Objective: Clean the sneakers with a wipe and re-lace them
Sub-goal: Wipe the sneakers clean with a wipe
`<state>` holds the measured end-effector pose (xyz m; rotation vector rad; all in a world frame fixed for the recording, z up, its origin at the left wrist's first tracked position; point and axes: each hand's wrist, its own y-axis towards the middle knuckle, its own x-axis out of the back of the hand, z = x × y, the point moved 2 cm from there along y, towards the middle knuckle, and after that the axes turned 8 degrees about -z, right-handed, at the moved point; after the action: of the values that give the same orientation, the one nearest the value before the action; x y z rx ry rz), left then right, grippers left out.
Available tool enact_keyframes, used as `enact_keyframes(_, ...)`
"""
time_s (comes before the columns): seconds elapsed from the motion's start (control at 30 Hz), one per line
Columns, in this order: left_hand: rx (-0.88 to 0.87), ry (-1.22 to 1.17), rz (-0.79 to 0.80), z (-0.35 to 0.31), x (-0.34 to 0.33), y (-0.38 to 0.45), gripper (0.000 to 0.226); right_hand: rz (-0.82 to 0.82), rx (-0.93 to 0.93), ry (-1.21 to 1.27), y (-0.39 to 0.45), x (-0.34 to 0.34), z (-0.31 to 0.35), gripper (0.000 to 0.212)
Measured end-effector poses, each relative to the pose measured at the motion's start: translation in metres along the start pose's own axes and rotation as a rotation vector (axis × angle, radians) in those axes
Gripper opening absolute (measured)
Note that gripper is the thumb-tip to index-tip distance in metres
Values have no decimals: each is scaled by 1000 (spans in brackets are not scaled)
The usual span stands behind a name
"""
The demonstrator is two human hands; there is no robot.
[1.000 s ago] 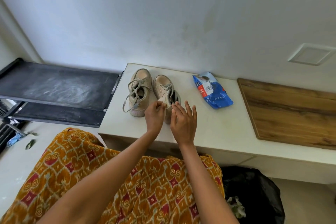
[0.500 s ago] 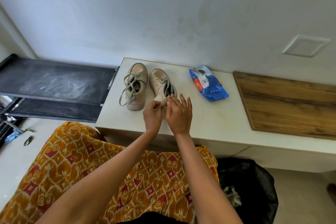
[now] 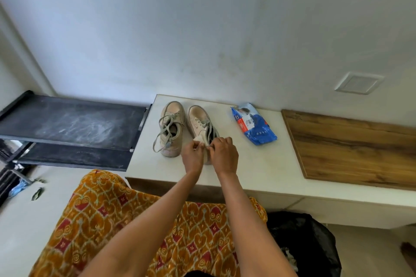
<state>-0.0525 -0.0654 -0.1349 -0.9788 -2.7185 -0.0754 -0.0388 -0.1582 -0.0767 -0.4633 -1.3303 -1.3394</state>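
Pinching at the heel end of the right-hand sneaker (image 3: pixel 201 124), both my hands meet over it, fingers curled in tight rather than spread. My left hand (image 3: pixel 193 157) nips a pale bit of material (image 3: pixel 199 139) between thumb and fingertips; whether that is a wipe or the shoe's tongue I cannot tell. My right hand (image 3: pixel 223 155) curls in against it from the other side, its fingertips touching the same spot, and it appears to pinch there too, though what exactly sits between those fingers is hidden. My hands cover the near end of this sneaker, so only its toe and grey laces (image 3: pixel 204 124) show. The other sneaker (image 3: pixel 172 128) stands just beside it to the left, toe toward the wall, its laces loose and trailing down onto the white bench top (image 3: pixel 258 164). A blue packet of wipes (image 3: pixel 253 124) lies to the right of the pair, apart from them, and beyond it a wooden board (image 3: pixel 351 150) rests on the bench. A dark rack (image 3: pixel 72 123) butts against the bench's left end. Orange patterned cloth (image 3: pixel 108 220) covers my lap below my forearms, and a black bin bag (image 3: pixel 306 243) sits on the floor at my right.
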Motion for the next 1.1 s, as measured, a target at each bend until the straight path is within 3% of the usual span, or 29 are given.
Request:
enact_keyframes(0.3, 123, 124, 106, -33, -2, 42, 26, 125, -11, -91, 6, 7, 2, 12)
enact_keyframes(0.5, -141, 116, 185, -36, 1, 8, 17, 118, -81, 33, 2, 8, 3, 16)
enact_keyframes(0.7, 159, -10, 49, -39, 1, 27, 16, 138, -111, 55, 5, 7, 4, 12)
enact_keyframes(0.8, 199, 53, 80, -39, -7, 48, 16, 128, -93, 72, 6, 7, 1, 11)
enact_keyframes(1.1, -92, 145, 111, -23, 0, 32, 18, 107, 4, 96, 1, 0, -14, 7)
